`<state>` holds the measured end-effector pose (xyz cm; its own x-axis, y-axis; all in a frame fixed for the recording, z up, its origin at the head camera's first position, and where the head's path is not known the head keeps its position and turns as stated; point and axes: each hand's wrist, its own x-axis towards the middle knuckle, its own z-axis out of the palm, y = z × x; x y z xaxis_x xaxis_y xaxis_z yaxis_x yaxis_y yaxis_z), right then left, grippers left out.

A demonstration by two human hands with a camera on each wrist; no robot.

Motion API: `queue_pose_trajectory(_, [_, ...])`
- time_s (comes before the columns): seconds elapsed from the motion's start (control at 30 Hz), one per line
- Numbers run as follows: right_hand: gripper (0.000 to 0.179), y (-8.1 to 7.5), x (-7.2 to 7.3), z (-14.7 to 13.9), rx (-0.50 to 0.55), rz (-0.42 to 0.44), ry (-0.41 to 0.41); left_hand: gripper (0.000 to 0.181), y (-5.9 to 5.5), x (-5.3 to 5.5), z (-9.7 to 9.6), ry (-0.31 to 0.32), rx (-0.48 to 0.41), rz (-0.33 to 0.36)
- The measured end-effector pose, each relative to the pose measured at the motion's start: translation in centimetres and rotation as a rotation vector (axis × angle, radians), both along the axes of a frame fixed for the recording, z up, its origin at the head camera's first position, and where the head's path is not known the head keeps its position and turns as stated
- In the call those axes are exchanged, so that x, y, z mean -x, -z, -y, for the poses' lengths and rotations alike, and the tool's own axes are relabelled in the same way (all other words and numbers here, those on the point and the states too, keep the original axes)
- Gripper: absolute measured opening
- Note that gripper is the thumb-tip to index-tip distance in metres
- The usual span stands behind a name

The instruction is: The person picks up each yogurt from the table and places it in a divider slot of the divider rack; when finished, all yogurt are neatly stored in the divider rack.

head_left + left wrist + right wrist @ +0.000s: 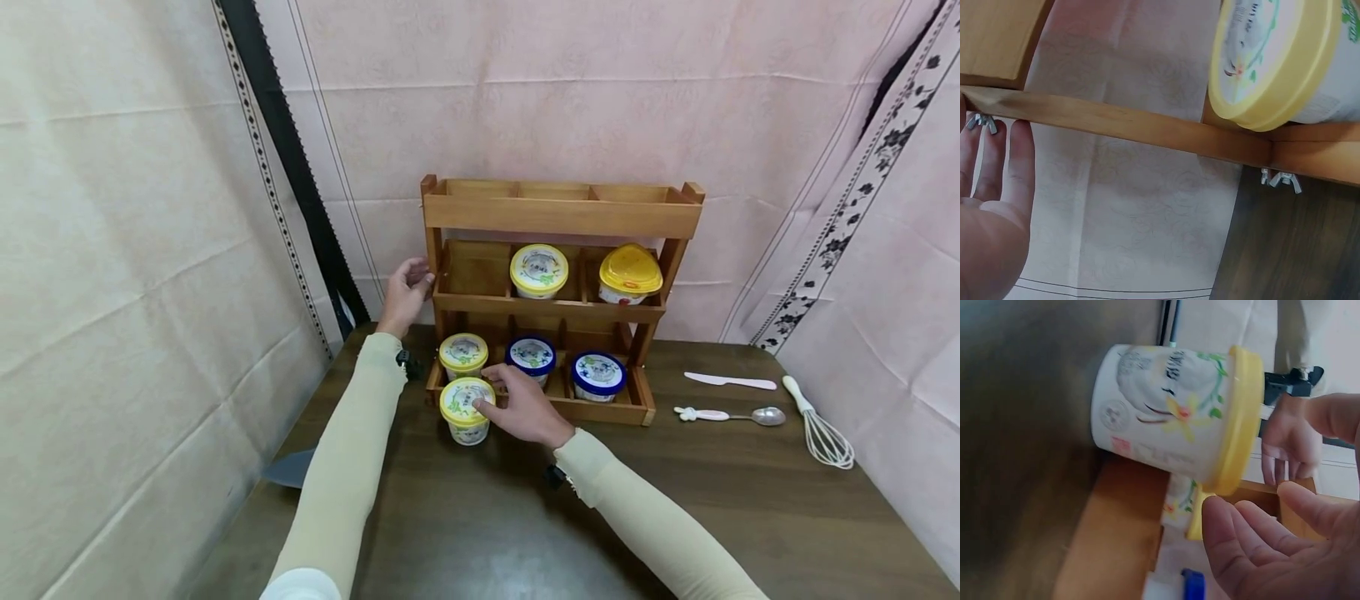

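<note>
My left hand point(406, 292) is at the left side post of a wooden three-tier rack point(562, 218). In the left wrist view its straight fingers point(1021, 162) touch the post beside a wing nut. A white tub with a yellow lid point(467, 402) stands upright on the table before the rack's bottom left compartment. My right hand point(528, 408) is at that tub's right side, fingers loosely bent. The right wrist view has its fingertips right at the lid's edge, not wrapped round the tub point(1160, 412).
The bottom tier holds another yellow-lidded tub point(462, 353) and two blue-lidded tubs point(531, 354). On the middle tier are two more yellow-lidded tubs point(538, 271). A knife point(729, 381), a spoon point(731, 415) and a whisk point(821, 429) lie at right. Cloth walls point(570, 100) enclose the table.
</note>
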<state>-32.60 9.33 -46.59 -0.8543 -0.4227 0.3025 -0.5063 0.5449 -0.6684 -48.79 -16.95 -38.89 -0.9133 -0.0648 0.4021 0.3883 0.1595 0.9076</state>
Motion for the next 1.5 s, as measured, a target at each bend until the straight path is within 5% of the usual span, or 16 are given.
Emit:
queue_pose_trajectory(0.3, [0.066,1.6,0.1,0.4,-0.044,-0.016,0.02,0.036,0.3,0.3,-0.6,-0.068,0.053,-0.078])
queue_pose_trajectory(0.63, [0.071,2.8,0.2,0.6,-0.037,0.02,-0.025,0.036,0.5,0.2,-0.7,-0.076,0.033,-0.082])
queue_pose_trajectory(1.07, [0.071,2.5,-0.4,0.7,-0.012,0.038,-0.011,0.036,0.2,0.0,-1.0,-0.055,0.028,-0.063])
queue_pose_trajectory(1.5, [0.069,-0.1,-1.5,0.7,0.021,0.015,-0.022,0.037,0.3,0.0,-0.6,-0.068,0.034,-0.057])
